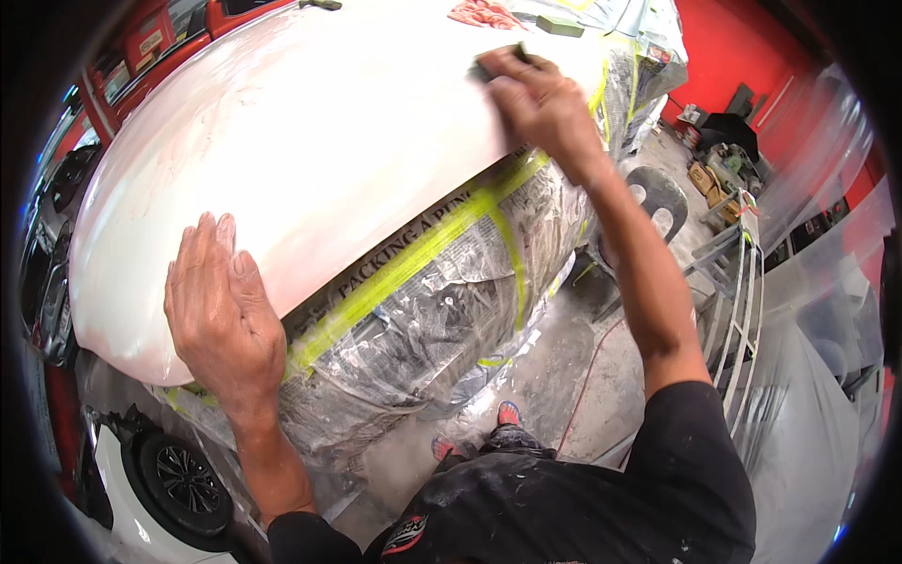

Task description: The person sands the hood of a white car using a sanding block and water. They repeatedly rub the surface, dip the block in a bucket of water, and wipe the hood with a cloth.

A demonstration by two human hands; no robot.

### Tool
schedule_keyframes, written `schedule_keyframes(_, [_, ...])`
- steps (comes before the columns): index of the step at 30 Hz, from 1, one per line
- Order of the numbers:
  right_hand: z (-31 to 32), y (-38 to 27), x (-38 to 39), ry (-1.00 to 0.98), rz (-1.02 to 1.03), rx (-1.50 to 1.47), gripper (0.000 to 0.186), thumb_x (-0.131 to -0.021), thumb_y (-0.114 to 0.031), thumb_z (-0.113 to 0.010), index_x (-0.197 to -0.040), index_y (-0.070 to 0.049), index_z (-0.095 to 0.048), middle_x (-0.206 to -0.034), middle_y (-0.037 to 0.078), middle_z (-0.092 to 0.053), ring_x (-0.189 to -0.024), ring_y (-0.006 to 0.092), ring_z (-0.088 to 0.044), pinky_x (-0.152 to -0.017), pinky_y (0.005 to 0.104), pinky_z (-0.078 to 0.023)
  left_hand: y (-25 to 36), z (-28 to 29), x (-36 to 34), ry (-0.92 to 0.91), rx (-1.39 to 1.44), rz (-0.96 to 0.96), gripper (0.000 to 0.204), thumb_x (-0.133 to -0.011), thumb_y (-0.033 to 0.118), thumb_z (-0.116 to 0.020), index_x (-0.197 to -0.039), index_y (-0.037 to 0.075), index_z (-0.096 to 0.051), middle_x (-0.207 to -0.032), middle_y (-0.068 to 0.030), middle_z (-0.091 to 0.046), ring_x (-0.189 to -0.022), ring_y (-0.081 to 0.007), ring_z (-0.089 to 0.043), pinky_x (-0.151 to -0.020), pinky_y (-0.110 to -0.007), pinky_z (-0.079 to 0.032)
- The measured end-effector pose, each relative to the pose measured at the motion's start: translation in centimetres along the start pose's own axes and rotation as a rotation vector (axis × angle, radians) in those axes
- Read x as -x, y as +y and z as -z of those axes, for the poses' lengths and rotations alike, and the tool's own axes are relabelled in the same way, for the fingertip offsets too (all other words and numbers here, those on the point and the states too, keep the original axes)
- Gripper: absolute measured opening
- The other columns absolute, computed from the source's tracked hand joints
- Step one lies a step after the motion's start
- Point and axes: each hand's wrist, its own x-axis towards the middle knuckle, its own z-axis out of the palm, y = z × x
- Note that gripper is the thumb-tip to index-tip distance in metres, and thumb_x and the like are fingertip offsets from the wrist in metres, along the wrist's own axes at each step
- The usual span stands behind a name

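A large white car bonnet (310, 141) with pinkish, sanded-looking patches fills the upper left and middle. My left hand (221, 305) lies on its near left edge, fingers stretched out and close together, with pale dust on them. Towards the far right side, my right hand (545, 108) is closed around a dark sanding block (498, 64) against the surface. Motion smears that hand and the block, so the block's outline is unclear. Below the bonnet's near edge, newspaper and clear plastic masking (413, 310) is held by yellow-green tape (404, 273).
A pink cloth (484, 13) and a green block (561, 26) lie at the bonnet's far side. To the right stand a metal rack (742, 291) and hanging plastic sheeting (799, 395). A thin hose (587, 376) crosses the floor. A white car's wheel (185, 477) is at lower left.
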Motion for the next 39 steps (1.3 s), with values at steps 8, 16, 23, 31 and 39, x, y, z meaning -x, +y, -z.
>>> schedule_keyframes(8, [-0.6, -0.8, 3.0, -0.036, -0.055, 0.001, 0.047, -0.098, -0.035, -0.068, -0.142, -0.019, -0.064, -0.146, 0.028, -0.052, -0.124, 0.0398, -0.062, -0.102, 0.0463, -0.054, 0.1, -0.6, -0.4, -0.018, -0.060, -0.022, 0.034, -0.106, 0.019, -0.050, -0.130, 0.003, -0.070, -0.135, -0.0170, -0.067, -0.132, -0.0367, -0.059, -0.115, -0.049, -0.039])
schedule_keyframes(16, [2.0, 16.0, -1.2, 0.035, -0.449, -0.105, 0.040, -0.098, -0.036, -0.066, -0.133, -0.018, -0.071, -0.129, 0.018, -0.071, -0.114, 0.0272, -0.071, -0.098, 0.0371, -0.053, 0.5, -0.6, -0.6, -0.031, -0.058, -0.011, 0.035, -0.107, 0.018, -0.049, -0.132, 0.004, -0.069, -0.137, -0.0160, -0.067, -0.133, -0.0354, -0.059, -0.115, -0.050, -0.039])
schedule_keyframes(23, [0.0, 6.5, 2.8, 0.013, -0.190, -0.050, 0.044, -0.098, -0.035, -0.068, -0.139, -0.019, -0.067, -0.141, 0.022, -0.062, -0.127, 0.0344, -0.063, -0.109, 0.0406, -0.047, 0.4, -0.1, -0.4, -0.036, -0.074, -0.010, 0.035, -0.107, 0.018, -0.049, -0.131, 0.003, -0.069, -0.134, -0.0158, -0.069, -0.131, -0.0353, -0.060, -0.115, -0.049, -0.039])
schedule_keyframes(31, [2.1, 25.7, -1.0, 0.066, -0.389, 0.190, 0.046, -0.097, -0.044, -0.063, -0.133, -0.017, -0.070, -0.125, 0.017, -0.072, -0.117, 0.0300, -0.069, -0.102, 0.0369, -0.051, 1.2, -0.9, -1.2, -0.006, -0.032, -0.048, 0.035, -0.108, 0.014, -0.045, -0.131, -0.002, -0.067, -0.132, -0.0181, -0.069, -0.130, -0.0361, -0.061, -0.114, -0.045, -0.041])
schedule_keyframes(39, [-0.6, 5.7, 6.4, 0.085, 0.087, -0.057, 0.040, -0.098, -0.036, -0.067, -0.138, -0.030, -0.067, -0.144, 0.023, -0.056, -0.127, 0.0415, -0.058, -0.108, 0.0505, -0.046, 0.4, 0.0, -0.4, -0.038, -0.075, -0.060, 0.037, -0.106, 0.011, -0.045, -0.129, -0.007, -0.067, -0.131, -0.0232, -0.068, -0.128, -0.0397, -0.061, -0.114, -0.047, -0.040])
